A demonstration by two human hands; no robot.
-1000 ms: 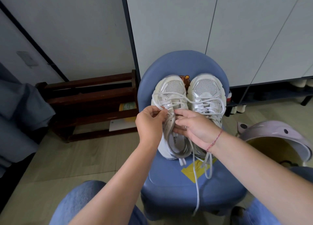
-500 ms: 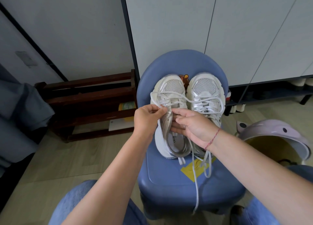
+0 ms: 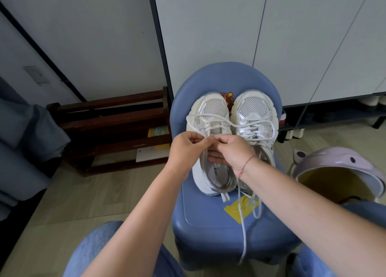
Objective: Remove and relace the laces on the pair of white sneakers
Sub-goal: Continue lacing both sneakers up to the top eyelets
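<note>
Both hands have drawn closer over the near sneaker's tongue; the right hand has curled in to meet the left hand. Their fingers pinch the white lace tip to tip. The white sneakers sit side by side on the blue chair, with a loose lace end dangling off its front edge.
</note>
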